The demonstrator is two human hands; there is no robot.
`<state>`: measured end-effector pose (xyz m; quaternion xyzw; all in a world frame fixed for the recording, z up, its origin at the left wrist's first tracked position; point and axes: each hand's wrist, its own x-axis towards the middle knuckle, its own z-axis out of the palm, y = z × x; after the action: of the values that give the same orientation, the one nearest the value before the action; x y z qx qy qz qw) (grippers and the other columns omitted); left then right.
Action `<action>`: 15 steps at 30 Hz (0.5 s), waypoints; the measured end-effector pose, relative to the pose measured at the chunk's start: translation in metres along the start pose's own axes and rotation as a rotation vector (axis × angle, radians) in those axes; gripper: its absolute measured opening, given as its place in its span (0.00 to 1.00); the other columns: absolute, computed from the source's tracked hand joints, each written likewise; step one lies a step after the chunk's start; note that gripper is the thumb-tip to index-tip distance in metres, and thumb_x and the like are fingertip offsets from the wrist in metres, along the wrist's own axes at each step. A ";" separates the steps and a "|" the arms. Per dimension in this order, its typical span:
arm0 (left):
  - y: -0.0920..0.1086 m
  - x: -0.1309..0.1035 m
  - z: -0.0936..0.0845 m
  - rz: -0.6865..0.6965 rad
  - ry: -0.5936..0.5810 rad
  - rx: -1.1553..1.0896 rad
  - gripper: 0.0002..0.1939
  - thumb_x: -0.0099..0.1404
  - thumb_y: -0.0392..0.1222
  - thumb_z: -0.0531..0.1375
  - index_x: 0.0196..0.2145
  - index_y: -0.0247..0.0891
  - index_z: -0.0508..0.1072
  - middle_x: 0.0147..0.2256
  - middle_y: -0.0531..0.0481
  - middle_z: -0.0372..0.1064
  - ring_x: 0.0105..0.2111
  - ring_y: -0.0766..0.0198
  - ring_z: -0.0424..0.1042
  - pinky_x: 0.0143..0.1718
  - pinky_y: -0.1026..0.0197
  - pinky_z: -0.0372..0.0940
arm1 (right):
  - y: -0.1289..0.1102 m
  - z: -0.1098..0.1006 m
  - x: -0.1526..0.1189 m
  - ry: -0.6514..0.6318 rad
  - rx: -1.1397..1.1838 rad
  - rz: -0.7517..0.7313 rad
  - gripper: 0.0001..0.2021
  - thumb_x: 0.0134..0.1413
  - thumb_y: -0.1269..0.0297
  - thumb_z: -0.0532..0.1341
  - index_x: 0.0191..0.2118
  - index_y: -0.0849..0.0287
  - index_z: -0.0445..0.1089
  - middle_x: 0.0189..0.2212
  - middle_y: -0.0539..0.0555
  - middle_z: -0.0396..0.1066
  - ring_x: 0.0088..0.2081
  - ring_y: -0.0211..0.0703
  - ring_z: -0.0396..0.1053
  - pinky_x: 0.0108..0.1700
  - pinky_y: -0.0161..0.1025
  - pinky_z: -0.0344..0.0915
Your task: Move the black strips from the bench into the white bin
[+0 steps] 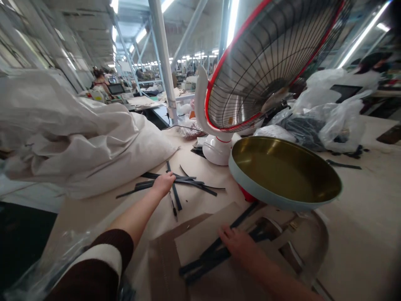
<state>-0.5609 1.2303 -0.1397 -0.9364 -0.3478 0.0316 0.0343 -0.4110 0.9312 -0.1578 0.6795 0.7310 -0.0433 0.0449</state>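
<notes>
Several narrow black strips (pixel 178 200) lie crossed in a loose pile on the pale tabletop, left of the middle. My left hand (pixel 164 184) reaches into that pile, its fingers closed on a black strip. Close by lies a thin pointed tool (pixel 173 207). Nearer to me, more dark strips (pixel 206 261) rest over a beige sheet and brown cardboard (pixel 163 263). My right hand (pixel 236 242) is on these, slightly blurred, its fingers bent around a strip. The ends of the fingers are partly hidden.
A shallow round pan (pixel 285 173), gold inside, stands at right, tilted, above something red. Behind it is a white fan with a red rim (pixel 211 83). A large white cloth heap (pixel 90 146) covers the left. Clear plastic bags (pixel 338 121) lie at back right.
</notes>
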 end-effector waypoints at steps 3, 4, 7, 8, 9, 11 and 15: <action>0.009 0.034 0.025 0.117 -0.020 0.022 0.20 0.59 0.29 0.47 0.47 0.44 0.61 0.49 0.45 0.60 0.41 0.59 0.64 0.35 0.60 0.61 | 0.009 0.007 0.023 -0.161 0.033 0.056 0.13 0.48 0.80 0.50 0.37 0.59 0.66 0.36 0.55 0.68 0.34 0.46 0.68 0.30 0.39 0.63; 0.013 0.043 0.033 0.136 -0.025 0.027 0.20 0.59 0.28 0.47 0.48 0.42 0.60 0.47 0.44 0.62 0.39 0.59 0.65 0.34 0.60 0.61 | 0.011 0.009 0.029 -0.185 0.038 0.069 0.12 0.49 0.79 0.50 0.36 0.59 0.66 0.35 0.54 0.68 0.34 0.46 0.68 0.30 0.40 0.62; 0.023 0.059 0.049 0.158 -0.006 0.056 0.15 0.60 0.29 0.46 0.43 0.34 0.64 0.37 0.40 0.67 0.35 0.55 0.66 0.32 0.56 0.61 | 0.013 0.012 0.039 -0.204 0.027 0.058 0.10 0.50 0.77 0.51 0.34 0.59 0.66 0.34 0.54 0.68 0.35 0.47 0.67 0.30 0.41 0.61; 0.024 0.060 0.051 0.168 0.012 0.072 0.13 0.60 0.30 0.46 0.40 0.32 0.66 0.35 0.39 0.68 0.36 0.54 0.66 0.33 0.54 0.60 | 0.013 0.012 0.040 -0.203 0.023 0.050 0.10 0.49 0.77 0.51 0.33 0.59 0.66 0.33 0.54 0.68 0.35 0.47 0.67 0.30 0.41 0.61; 0.024 0.060 0.050 0.186 0.031 0.089 0.12 0.61 0.31 0.46 0.37 0.31 0.67 0.34 0.39 0.68 0.37 0.52 0.65 0.35 0.52 0.59 | 0.013 0.012 0.040 -0.190 0.023 0.038 0.09 0.49 0.77 0.52 0.32 0.59 0.66 0.32 0.54 0.68 0.34 0.47 0.67 0.30 0.41 0.60; 0.020 0.056 0.044 0.232 0.068 0.127 0.11 0.61 0.32 0.47 0.33 0.31 0.68 0.34 0.39 0.67 0.40 0.51 0.63 0.40 0.50 0.57 | 0.009 0.013 0.033 -0.112 0.014 0.018 0.08 0.46 0.78 0.54 0.29 0.58 0.66 0.28 0.53 0.68 0.32 0.47 0.67 0.29 0.41 0.59; 0.003 0.038 0.020 0.309 0.111 0.186 0.10 0.61 0.32 0.47 0.33 0.32 0.67 0.35 0.40 0.65 0.38 0.54 0.63 0.40 0.53 0.56 | 0.000 0.024 -0.013 0.157 0.073 -0.062 0.10 0.39 0.80 0.55 0.24 0.55 0.64 0.21 0.48 0.67 0.24 0.42 0.63 0.26 0.38 0.55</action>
<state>-0.5318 1.2535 -0.1610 -0.9718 -0.1930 0.0168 0.1343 -0.4100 0.9154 -0.1796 0.6590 0.7509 -0.0178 -0.0387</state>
